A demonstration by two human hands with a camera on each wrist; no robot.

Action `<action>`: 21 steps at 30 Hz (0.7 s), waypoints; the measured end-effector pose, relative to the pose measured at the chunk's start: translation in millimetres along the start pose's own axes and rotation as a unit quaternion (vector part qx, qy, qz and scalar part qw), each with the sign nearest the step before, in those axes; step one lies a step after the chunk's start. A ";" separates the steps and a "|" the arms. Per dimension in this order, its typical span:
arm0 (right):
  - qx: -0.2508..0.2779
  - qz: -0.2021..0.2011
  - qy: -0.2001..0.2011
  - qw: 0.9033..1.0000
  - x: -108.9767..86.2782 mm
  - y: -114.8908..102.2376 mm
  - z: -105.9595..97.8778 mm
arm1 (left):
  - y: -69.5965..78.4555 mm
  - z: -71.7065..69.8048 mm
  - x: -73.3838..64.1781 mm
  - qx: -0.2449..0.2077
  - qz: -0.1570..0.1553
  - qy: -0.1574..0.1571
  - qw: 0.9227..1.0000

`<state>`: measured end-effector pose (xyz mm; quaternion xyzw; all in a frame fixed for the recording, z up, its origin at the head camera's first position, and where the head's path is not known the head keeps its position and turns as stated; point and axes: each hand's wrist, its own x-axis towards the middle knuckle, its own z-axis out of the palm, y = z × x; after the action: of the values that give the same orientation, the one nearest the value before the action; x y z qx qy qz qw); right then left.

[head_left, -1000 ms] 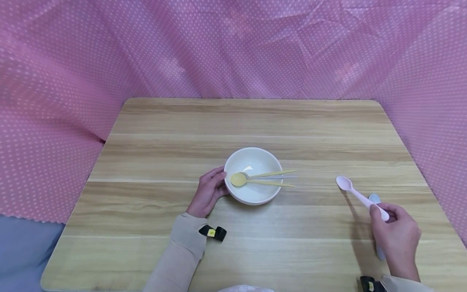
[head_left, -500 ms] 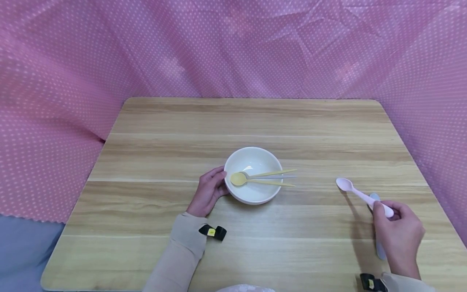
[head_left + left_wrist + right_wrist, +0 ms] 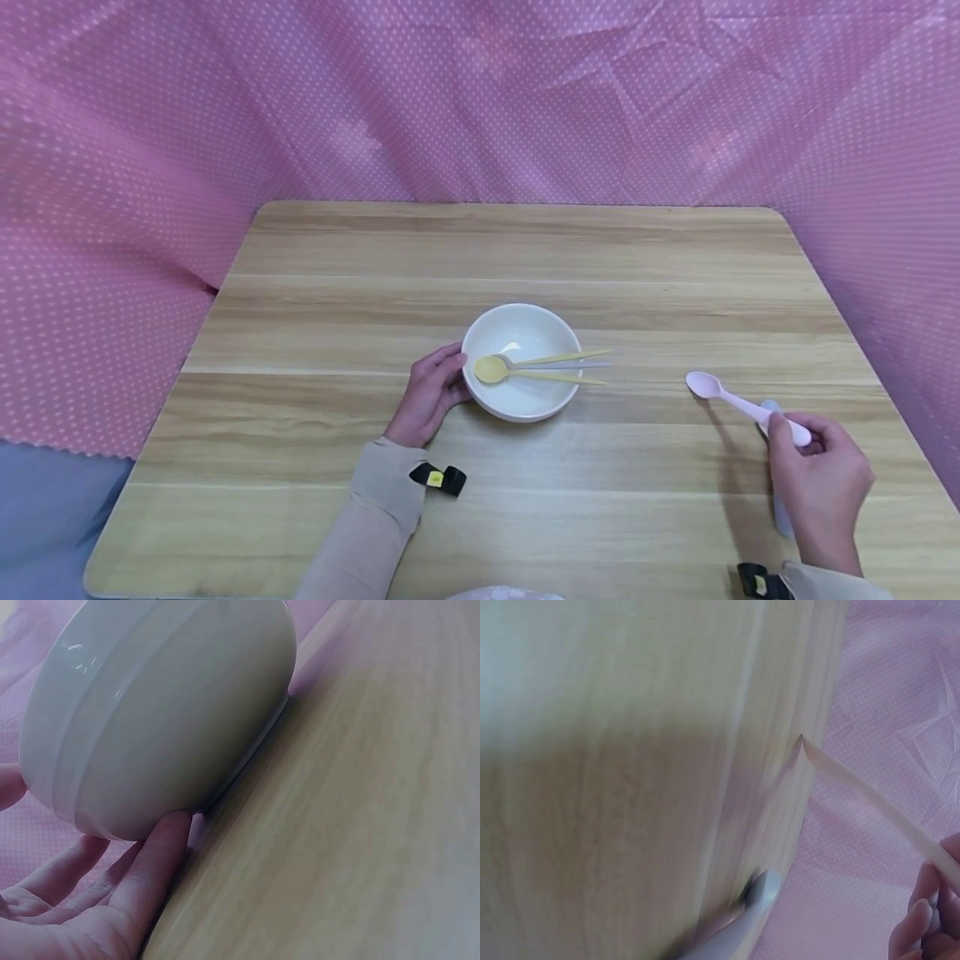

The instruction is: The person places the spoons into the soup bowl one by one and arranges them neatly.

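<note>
A white bowl (image 3: 525,402) stands on the table. My left hand (image 3: 426,398) holds its left side; in the left wrist view the fingers (image 3: 161,851) press its lower wall and a fingertip is at the rim. Two yellow spoons (image 3: 492,369) and a pale grey-blue spoon (image 3: 592,364) lie in the bowl, handles over its right edge. At the right, my right hand (image 3: 823,479) pinches a pink spoon (image 3: 705,385) by the handle end, its head pointing left. Under that hand, partly hidden, lies a grey-blue spoon (image 3: 782,518), also seen in the right wrist view.
The wooden table (image 3: 360,242) has rounded corners, with a pink dotted cloth (image 3: 480,100) hanging behind and at both sides. Blue-grey fabric (image 3: 60,517) shows at the lower left. A pale rounded thing (image 3: 504,593) peeks in at the bottom edge.
My right hand has shifted slightly right, and the pink spoon has levelled, its head dipping a little lower. The left hand and bowl stay in place.
</note>
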<state>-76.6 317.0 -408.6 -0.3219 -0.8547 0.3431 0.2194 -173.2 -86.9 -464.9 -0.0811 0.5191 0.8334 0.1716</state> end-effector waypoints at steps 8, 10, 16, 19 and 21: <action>0.016 -0.004 0.011 1.000 -5.6 -0.4 5.2 | -3.1 -4.0 1.8 0.004 0.003 -0.004 1.000; 0.016 -0.003 0.012 1.000 -6.8 -0.9 6.3 | -3.9 -5.0 2.3 0.003 0.004 -0.006 1.000; 0.020 -0.001 0.015 1.000 -10.8 -4.1 8.6 | -5.6 -7.6 2.7 0.006 0.007 -0.007 1.000; 0.024 -0.007 0.024 0.999 -13.5 -6.7 9.4 | -6.8 -9.0 3.0 0.007 0.008 -0.007 1.000; 0.030 -0.015 0.031 0.999 -15.6 -9.1 10.1 | -7.3 -9.8 3.2 0.008 0.010 -0.008 1.000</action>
<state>-75.4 296.5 -411.1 -0.3131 -0.8413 0.3553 0.2606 -173.9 -92.1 -476.5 -0.0680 0.5255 0.8313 0.1679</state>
